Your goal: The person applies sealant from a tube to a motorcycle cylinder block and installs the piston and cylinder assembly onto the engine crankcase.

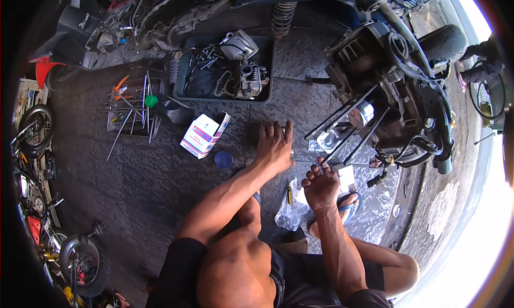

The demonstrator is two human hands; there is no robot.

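Observation:
My left hand (275, 147) is palm down above the dark floor, its fingers stretched out and slightly apart. No held thing shows in it. My right hand (321, 187) is turned palm up with curled fingers, at the lower end of a long metal stud (338, 149). Whether the fingers grip the stud or some small part is hard to make out. Several such studs stick out of the motorcycle engine (396, 94) on the right. Between them sits a shiny piston (365, 113). Under the studs lies a clear plastic packet (315, 145).
A dark tray (225, 96) holds bolts, a gasket and a cylinder head (250, 83). Left of it is a tool tray (115, 123). A white box (199, 138), a blue lid (223, 159) and a plastic bag (290, 211) with a yellow-handled tool lie near me. Motorcycles (80, 262) stand left.

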